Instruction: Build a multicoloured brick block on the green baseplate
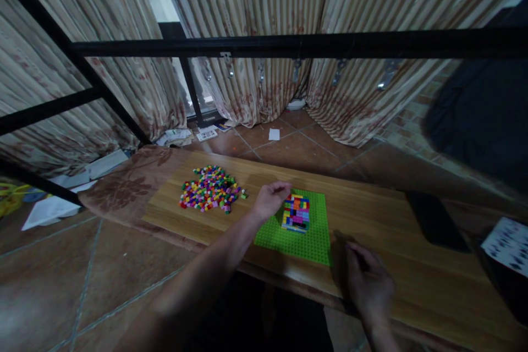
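Note:
A block of stacked toy bricks (296, 212) in many colours stands on a green studded baseplate (317, 236). My left hand (271, 198) is at the stack's upper left corner, its thumb and fingers pinched together; any small piece between them is too small to make out. To the right of the baseplate, my right hand (369, 280) rests at the near side of the wooden tabletop, fingers curled in loosely with nothing visible in them. Left of the baseplate lies a loose heap of small bricks (212, 190), with a few strays at its right edge.
The wooden tabletop (371, 214) sits over a brown patterned cloth (124, 187). A black flat object (437, 220) and a sheet with dark card-like marks (507, 245) lie at the right. A black metal bar (289, 47) crosses before striped curtains (256, 5). Papers lie on the tiled floor.

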`<state>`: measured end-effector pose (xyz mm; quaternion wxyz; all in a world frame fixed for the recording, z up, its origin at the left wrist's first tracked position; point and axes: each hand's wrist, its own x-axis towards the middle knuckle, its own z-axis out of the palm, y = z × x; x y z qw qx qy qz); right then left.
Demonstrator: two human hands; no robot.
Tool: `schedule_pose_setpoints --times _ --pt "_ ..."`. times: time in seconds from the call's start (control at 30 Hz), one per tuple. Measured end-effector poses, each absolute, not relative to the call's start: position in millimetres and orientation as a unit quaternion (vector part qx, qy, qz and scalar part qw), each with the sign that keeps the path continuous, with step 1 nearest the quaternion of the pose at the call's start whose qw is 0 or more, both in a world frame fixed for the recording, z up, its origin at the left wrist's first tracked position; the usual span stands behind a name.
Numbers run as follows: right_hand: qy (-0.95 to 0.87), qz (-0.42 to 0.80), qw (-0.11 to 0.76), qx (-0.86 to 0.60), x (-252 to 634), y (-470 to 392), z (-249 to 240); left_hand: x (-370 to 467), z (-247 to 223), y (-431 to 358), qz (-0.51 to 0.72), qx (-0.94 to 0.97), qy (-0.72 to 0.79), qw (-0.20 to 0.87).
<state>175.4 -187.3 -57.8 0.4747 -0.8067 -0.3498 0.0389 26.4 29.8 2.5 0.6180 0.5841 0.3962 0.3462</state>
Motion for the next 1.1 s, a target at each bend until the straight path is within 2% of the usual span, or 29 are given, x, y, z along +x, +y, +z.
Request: schedule_pose_setpoints --times 0.2,0.47,0.63,0.83,1.1 --pt "-0.351 0.096 0.579 -0.73 144.1 -166.7 -25.6 -7.0 8.4 9.3 0.364 0.629 0.387 0.568" --pt "-0.397 0.107 0.633 -0.656 108.9 -110.2 -6.8 -13.0 -0.6 -24.3 0.346 0.618 0.354 0.611" --pt "-0.414 0.057 0.618 -0.666 101.4 -97.7 -10.9 -7.5 2.2 -20.8 0.345 0.626 0.34 0.61" --pt "-0.462 0.008 0.56 -0.688 97.7 -91.1 -14.2 -1.5 3.4 -18.9 0.334 0.661 0.302 0.6" --pt "-0.491 -0.036 0.523 -0.696 94.3 -94.1 -19.8 -10.5 13.3 -21.9 0.296 0.752 0.339 0.482"
